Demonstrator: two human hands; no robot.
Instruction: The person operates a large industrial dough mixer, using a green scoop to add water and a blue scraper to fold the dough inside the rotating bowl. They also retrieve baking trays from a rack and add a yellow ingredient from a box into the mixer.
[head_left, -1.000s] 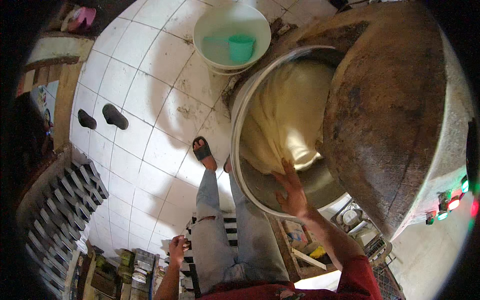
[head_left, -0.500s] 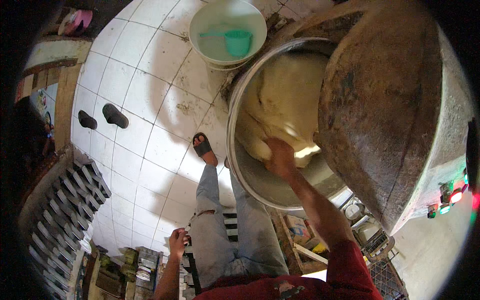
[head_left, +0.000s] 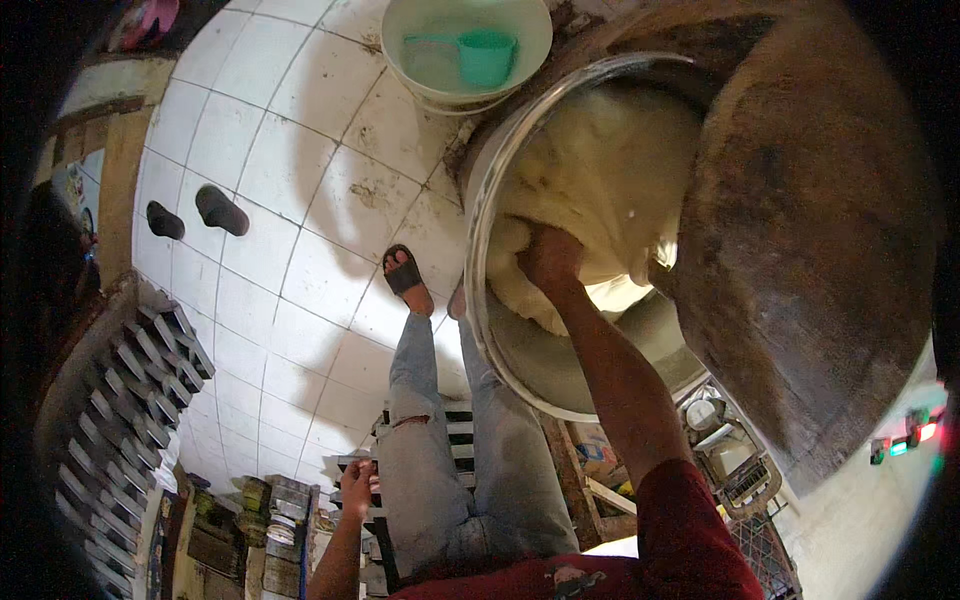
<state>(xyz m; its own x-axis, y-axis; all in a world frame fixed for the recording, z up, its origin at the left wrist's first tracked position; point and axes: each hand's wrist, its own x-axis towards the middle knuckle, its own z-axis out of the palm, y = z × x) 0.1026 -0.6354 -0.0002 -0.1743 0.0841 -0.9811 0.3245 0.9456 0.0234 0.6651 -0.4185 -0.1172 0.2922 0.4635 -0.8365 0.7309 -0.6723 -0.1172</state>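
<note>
Dough (head_left: 600, 190), a pale, slack mass, lies inside the large steel mixing bowl (head_left: 520, 350) at the right of the scene, under the rusty brown machine housing (head_left: 800, 250). Right hand (head_left: 548, 258) is pressed into the near edge of the mass, fingers buried and curled in it; it appears to be gripping a fold of dough. Left hand (head_left: 356, 486) hangs near the person's thigh, loosely curled, holding nothing visible.

Step in hand, as judged: working or pulling dough loose from the bowl wall. A next move would call for a firm hold deep in the mass and a lift toward the near rim, since the material looks sticky and heavy.

Far from the bowl, a pale green basin (head_left: 420, 60) stands on the white tiled floor (head_left: 300, 200) with a teal scoop (head_left: 485, 55) in it. A pair of dark sandals (head_left: 195, 212) lies at left. Stacked dark trays (head_left: 120, 400) sit near left. Boxes and small packages (head_left: 600, 455) below the bowl are too blurred to describe; small red and green lights (head_left: 905, 438) show at right.
</note>
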